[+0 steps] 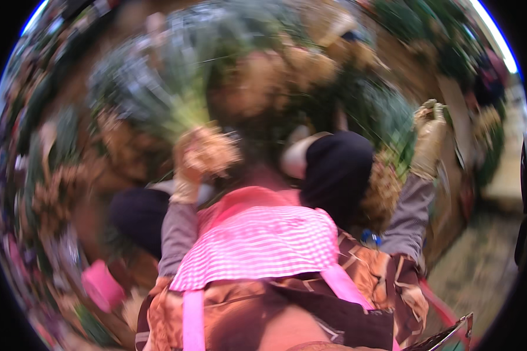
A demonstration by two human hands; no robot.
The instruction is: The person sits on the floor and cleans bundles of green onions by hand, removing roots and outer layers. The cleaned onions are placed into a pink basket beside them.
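Observation:
My left hand, in a light glove, is closed around a bunch of green onions. Their pale, stringy roots point to the right, and the long green leaves fan out away from me, blurred. Off to the right, my gloved right hand is raised with its fingers curled. Brown bits show at its fingertips, but whether it grips anything is unclear. Just left of that arm lies another bundle of green onions, its brown roots beside my right knee.
More onion bundles with tan root ends lie ahead of me. A pink roll stands at lower left. My dark-clad knees flank a pink checked apron. Another person appears at the far right. Much is motion-blurred.

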